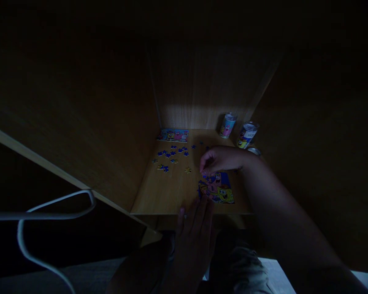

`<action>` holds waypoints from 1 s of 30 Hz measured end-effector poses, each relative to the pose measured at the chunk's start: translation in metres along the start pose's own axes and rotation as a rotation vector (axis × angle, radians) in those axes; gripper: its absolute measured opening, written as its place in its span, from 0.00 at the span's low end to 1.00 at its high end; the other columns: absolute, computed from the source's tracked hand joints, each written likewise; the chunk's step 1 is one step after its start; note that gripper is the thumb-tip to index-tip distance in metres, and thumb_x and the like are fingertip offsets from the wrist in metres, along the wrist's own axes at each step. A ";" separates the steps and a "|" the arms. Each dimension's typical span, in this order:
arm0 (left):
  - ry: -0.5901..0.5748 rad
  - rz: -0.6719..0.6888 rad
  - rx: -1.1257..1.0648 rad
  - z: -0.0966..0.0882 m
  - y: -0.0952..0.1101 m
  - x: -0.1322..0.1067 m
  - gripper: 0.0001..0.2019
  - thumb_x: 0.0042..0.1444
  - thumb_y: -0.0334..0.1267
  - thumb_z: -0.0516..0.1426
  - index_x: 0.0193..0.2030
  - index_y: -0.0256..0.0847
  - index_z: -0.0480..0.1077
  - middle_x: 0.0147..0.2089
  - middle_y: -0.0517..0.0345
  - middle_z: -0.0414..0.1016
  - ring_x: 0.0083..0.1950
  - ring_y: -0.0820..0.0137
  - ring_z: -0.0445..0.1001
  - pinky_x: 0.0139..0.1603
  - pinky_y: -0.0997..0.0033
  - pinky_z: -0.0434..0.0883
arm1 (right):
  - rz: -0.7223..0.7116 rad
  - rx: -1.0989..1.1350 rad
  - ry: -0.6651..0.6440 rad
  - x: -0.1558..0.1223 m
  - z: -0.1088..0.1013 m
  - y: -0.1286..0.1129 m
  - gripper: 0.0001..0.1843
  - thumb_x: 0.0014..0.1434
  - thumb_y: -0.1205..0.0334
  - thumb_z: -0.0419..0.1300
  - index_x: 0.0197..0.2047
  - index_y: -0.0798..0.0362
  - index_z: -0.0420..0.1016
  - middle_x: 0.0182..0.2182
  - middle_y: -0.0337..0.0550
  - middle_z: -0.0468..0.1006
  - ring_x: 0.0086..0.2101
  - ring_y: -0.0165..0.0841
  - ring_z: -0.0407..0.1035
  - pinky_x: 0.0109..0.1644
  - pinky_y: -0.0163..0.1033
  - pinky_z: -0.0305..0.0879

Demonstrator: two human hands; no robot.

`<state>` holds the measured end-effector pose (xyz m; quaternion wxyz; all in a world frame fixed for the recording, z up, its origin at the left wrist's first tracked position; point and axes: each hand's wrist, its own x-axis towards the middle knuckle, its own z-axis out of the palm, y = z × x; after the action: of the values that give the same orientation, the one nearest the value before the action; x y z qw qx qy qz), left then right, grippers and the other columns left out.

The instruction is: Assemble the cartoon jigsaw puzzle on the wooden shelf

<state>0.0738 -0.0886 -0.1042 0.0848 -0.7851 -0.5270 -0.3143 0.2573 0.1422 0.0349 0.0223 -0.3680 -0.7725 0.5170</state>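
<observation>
A partly assembled cartoon jigsaw puzzle (217, 188) lies near the front of a small wooden desk (168, 192). My right hand (221, 159) reaches over its top edge with the fingers curled down in a pinch at the puzzle; what they hold is too small and dark to name. My left hand (194, 228) rests flat at the desk's front edge, fingers stretched toward the puzzle's lower left corner. Several loose blue and yellow puzzle pieces (171, 155) lie scattered at the desk's middle and left.
A printed reference picture (173, 135) lies at the back left. Two cartoon tins (227, 125) (247, 134) stand at the back right, with a lid (254, 151) beside them. Wooden walls enclose the desk. A white wire hanger (49, 212) hangs at the left. The scene is very dark.
</observation>
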 end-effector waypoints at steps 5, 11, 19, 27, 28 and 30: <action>-0.003 0.011 0.001 0.001 -0.001 -0.001 0.31 0.73 0.43 0.60 0.80 0.46 0.65 0.76 0.54 0.73 0.78 0.60 0.67 0.88 0.54 0.35 | 0.090 0.009 -0.042 0.001 0.003 0.001 0.16 0.56 0.51 0.76 0.44 0.50 0.86 0.35 0.38 0.88 0.32 0.32 0.79 0.38 0.36 0.73; 0.005 0.001 0.013 0.002 0.000 0.000 0.30 0.73 0.43 0.60 0.80 0.46 0.66 0.76 0.52 0.74 0.78 0.57 0.67 0.87 0.51 0.38 | 0.091 -0.018 0.009 0.001 0.003 -0.002 0.14 0.54 0.52 0.77 0.42 0.49 0.87 0.35 0.37 0.88 0.34 0.32 0.79 0.39 0.35 0.73; 0.007 -0.009 -0.030 0.002 0.000 0.001 0.29 0.74 0.44 0.60 0.79 0.46 0.67 0.75 0.54 0.75 0.76 0.59 0.69 0.88 0.54 0.36 | 0.083 -0.063 -0.056 -0.004 0.001 -0.007 0.17 0.56 0.48 0.76 0.43 0.49 0.88 0.35 0.38 0.87 0.31 0.31 0.77 0.36 0.35 0.70; 0.013 -0.015 -0.043 0.000 0.001 0.002 0.28 0.74 0.43 0.60 0.78 0.45 0.68 0.75 0.54 0.75 0.76 0.60 0.70 0.88 0.54 0.36 | 0.065 -0.131 -0.031 0.001 0.001 -0.001 0.16 0.58 0.49 0.76 0.45 0.48 0.88 0.37 0.37 0.88 0.33 0.31 0.77 0.37 0.34 0.69; 0.009 -0.016 -0.040 -0.001 0.001 0.002 0.28 0.74 0.43 0.60 0.78 0.45 0.68 0.75 0.54 0.75 0.76 0.59 0.70 0.88 0.54 0.36 | 0.060 -0.136 -0.034 0.001 0.001 -0.001 0.15 0.58 0.50 0.76 0.45 0.48 0.88 0.37 0.37 0.88 0.33 0.31 0.77 0.38 0.34 0.69; 0.001 -0.022 -0.036 -0.001 0.001 0.002 0.28 0.74 0.43 0.60 0.79 0.45 0.68 0.75 0.53 0.74 0.76 0.59 0.70 0.88 0.54 0.36 | 0.053 -0.134 -0.045 0.000 0.001 -0.001 0.14 0.59 0.50 0.75 0.44 0.48 0.88 0.36 0.37 0.88 0.34 0.31 0.77 0.38 0.34 0.70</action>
<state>0.0750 -0.0881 -0.1023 0.0675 -0.7804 -0.5300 -0.3248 0.2562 0.1412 0.0356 -0.0334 -0.3771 -0.7958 0.4726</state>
